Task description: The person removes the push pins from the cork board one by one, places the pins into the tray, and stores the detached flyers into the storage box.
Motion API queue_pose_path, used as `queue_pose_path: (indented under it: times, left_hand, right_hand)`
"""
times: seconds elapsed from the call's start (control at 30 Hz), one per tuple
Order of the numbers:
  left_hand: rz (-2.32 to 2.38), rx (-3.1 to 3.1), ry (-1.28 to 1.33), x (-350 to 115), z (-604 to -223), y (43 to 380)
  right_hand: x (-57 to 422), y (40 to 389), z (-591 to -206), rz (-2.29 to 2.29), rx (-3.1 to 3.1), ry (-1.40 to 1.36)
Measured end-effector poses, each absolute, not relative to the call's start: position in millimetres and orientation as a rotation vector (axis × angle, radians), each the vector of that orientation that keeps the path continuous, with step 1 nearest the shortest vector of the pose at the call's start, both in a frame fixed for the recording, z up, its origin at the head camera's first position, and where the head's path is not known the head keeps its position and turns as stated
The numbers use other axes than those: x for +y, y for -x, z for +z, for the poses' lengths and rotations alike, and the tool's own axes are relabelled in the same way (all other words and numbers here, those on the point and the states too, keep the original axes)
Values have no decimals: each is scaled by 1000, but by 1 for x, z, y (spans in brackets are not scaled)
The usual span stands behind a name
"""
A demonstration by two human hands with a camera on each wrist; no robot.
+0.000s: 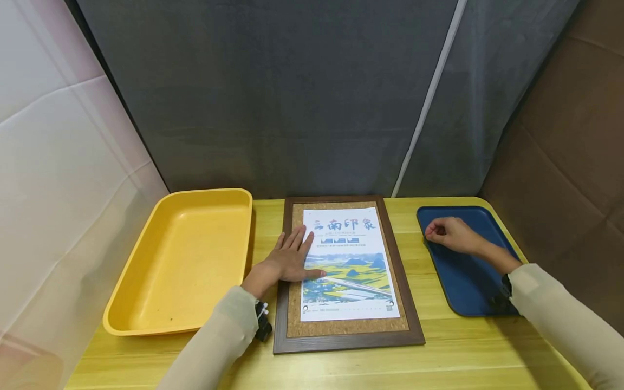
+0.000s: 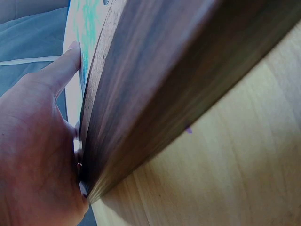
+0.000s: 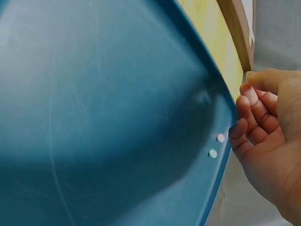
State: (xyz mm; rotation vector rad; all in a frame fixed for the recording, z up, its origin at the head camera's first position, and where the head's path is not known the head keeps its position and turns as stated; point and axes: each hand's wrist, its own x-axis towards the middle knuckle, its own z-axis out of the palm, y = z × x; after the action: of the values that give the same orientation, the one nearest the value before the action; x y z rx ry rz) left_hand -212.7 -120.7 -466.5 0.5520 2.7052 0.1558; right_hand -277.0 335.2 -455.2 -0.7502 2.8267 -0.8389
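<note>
My left hand (image 1: 288, 261) lies spread on the left edge of a printed poster (image 1: 351, 292), fingers straight and thumb out over the picture. The sheet rests on a cork board (image 1: 348, 327) with a dark wooden frame (image 1: 361, 342). Small round tack heads (image 1: 391, 303) show at its lower corners. Over the blue tray's (image 1: 478, 287) left side, my right hand (image 1: 453, 234) has its fingers curled and thumb tip against the index finger. I cannot tell whether something tiny is pinched there. Two small pale discs (image 3: 220, 137), like thumbtack heads, lie inside the tray near its rim.
An orange-yellow bin (image 1: 195, 254) stands left of the board, with a few dark specks near its front. Everything sits on a light wooden table (image 1: 468, 346). Grey cloth (image 1: 273, 97) hangs behind, white cloth on the left and brown cloth (image 1: 565, 135) on the right.
</note>
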Motion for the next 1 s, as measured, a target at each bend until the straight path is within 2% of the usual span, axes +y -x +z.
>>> queue_pose_path:
  times: [0.47, 1.0]
  left_hand:
    - [164, 2721, -561, -122, -466, 211]
    - [170, 2717, -557, -121, -465, 212]
  right_hand:
    - [312, 263, -457, -826, 2770, 949]
    - [287, 242, -453, -899, 2606, 1055]
